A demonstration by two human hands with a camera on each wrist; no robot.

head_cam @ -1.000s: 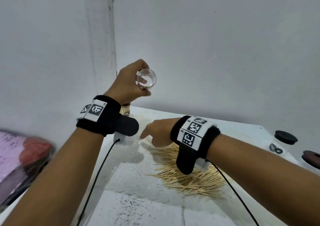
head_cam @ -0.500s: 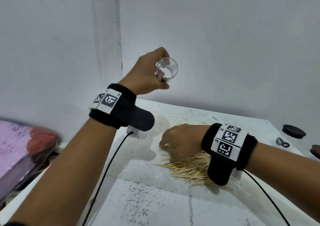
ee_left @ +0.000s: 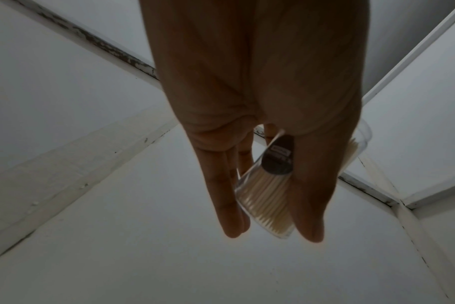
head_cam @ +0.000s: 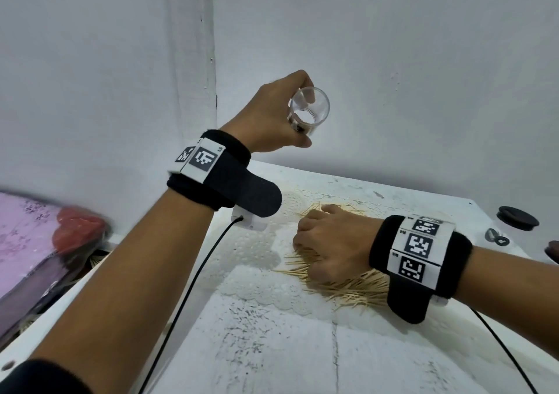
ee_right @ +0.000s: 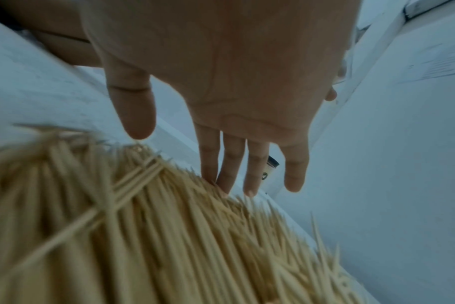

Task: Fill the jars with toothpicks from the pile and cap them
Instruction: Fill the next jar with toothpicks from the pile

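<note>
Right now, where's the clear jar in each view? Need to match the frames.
Head: clear jar upper centre, held up by the left hand, open mouth facing the camera.
Left wrist: lower centre right, between the fingers, toothpicks inside.
Right wrist: not in it; only the right hand over the toothpick pile.
Shared landmark: the left hand gripping the jar, in the head and left wrist views.

You face a corner of plain white walls point(head_cam: 393, 61). Below you is a scuffed white table point(head_cam: 272, 348). Pink floral fabric point(head_cam: 21, 221) lies left.
</note>
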